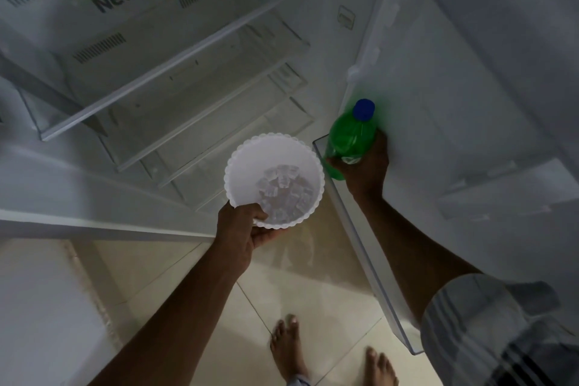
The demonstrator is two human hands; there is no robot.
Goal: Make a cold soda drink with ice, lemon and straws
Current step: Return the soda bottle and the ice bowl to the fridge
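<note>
Green soda bottle point(349, 138) sits in the fridge door bin point(360, 229) — right hand point(365, 166) fingers curled round its body. Left hand point(241, 229) pinches the ice bowl point(275, 160) rim. Advice: lift straight up, clear the bin wall — keep bowl level.

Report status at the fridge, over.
Left hand holds white bowl of ice cubes. Right hand grips green soda bottle at door shelf. Nothing blocking.

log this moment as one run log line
stage: fetching soda | left hand: holds bowl of ice | right hand: grips green bottle at fridge door shelf | lemon, straws: not visible
</note>
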